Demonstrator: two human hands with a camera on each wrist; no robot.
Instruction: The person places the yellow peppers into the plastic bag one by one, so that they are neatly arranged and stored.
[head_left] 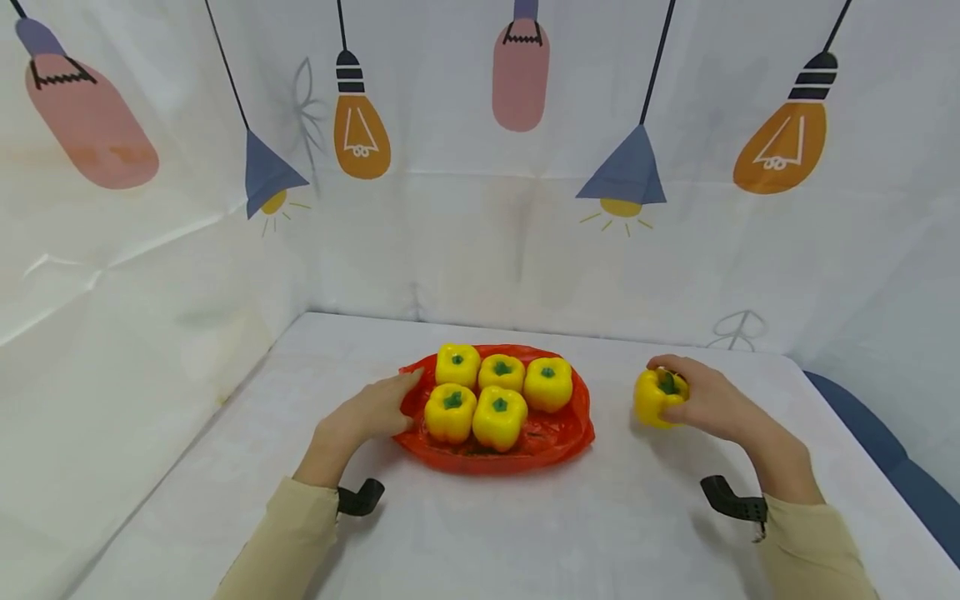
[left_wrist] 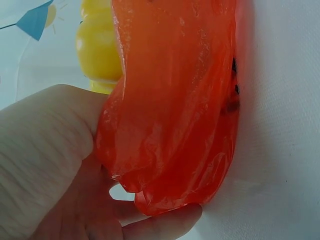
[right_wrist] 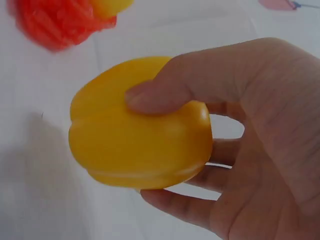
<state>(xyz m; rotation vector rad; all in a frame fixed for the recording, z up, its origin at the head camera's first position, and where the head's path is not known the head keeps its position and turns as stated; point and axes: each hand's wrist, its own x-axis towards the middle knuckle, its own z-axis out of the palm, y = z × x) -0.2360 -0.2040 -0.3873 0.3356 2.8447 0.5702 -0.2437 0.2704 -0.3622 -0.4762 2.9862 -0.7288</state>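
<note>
My right hand (head_left: 712,402) holds a yellow bell pepper (head_left: 649,402) above the right part of the table, its green stem showing. In the right wrist view the thumb presses one side of this bell pepper (right_wrist: 135,137) and the fingers curl round the other. My left hand (head_left: 367,410) grips the left edge of a red plastic bag (head_left: 495,463), spread open like a shallow basin. The left wrist view shows the thumb over the bag's rim (left_wrist: 165,125) and fingers outside it. Inside sit several yellow bell peppers (head_left: 499,418), stems up; whether a dish lies beneath the plastic is hidden.
A white cloth covers the table (head_left: 525,542). Behind it hangs a white curtain (head_left: 465,250) printed with lamps and bulbs. A dark blue chair (head_left: 862,425) stands past the right edge. Each wrist carries a black camera mount (head_left: 733,502).
</note>
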